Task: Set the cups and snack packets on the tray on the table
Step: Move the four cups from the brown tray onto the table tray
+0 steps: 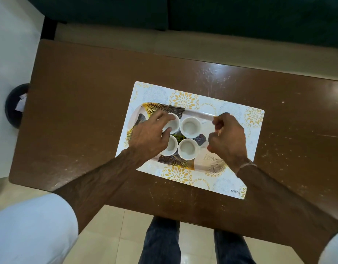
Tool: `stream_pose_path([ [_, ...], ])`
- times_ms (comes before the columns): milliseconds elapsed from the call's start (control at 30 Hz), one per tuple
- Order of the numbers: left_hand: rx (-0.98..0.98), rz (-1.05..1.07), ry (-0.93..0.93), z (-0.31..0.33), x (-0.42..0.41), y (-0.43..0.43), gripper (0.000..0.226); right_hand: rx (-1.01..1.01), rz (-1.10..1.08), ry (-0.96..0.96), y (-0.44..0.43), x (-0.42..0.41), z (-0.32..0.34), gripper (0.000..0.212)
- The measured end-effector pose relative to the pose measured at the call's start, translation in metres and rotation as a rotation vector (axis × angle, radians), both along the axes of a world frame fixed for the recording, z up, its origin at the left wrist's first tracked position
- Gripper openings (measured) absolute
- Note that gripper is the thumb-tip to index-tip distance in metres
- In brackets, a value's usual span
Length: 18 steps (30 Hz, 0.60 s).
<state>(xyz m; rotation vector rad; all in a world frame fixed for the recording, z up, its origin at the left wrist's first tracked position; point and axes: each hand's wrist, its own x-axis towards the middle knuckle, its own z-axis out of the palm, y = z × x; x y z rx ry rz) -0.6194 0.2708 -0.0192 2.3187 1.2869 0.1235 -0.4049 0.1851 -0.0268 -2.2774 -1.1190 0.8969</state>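
A patterned oval tray (202, 164) lies on a floral placemat (253, 117) on the brown table (88, 103). Several small white cups stand close together on the tray's left half. My left hand (147, 138) reaches over them, with its thumb and fingers around the rim of the far-left cup (174, 123). A cup (190, 126) beside it and one nearer me (188, 148) stand free; a further cup is partly hidden under my left palm. My right hand (228, 140) hovers over the tray's right half with its fingers curled, and nothing shows in them. No snack packet is clearly visible; a yellow label peeks out between the cups.
A dark green sofa (221, 14) runs along the table's far side. A dark round bin (15, 105) stands on the floor to the left of the table. My legs in jeans (162, 242) are at the table's near edge.
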Motion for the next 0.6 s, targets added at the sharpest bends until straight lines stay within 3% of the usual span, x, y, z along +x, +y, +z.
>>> stream_pose_path([
  [167,-0.034,-0.129,0.056,0.003,0.032,0.012,0.04,-0.176,0.231,0.13,-0.027,0.002,-0.007,0.037],
  [233,-0.07,-0.152,0.081,0.002,0.046,0.016,0.039,-0.168,0.28,0.153,-0.035,-0.005,-0.01,0.038],
  [367,-0.063,-0.152,0.162,0.001,0.065,0.022,0.039,-0.087,0.309,0.115,-0.038,-0.014,-0.017,0.018],
  [600,-0.062,-0.182,0.204,0.002,0.078,0.025,0.036,-0.118,0.332,0.109,-0.04,-0.014,-0.019,0.021],
])
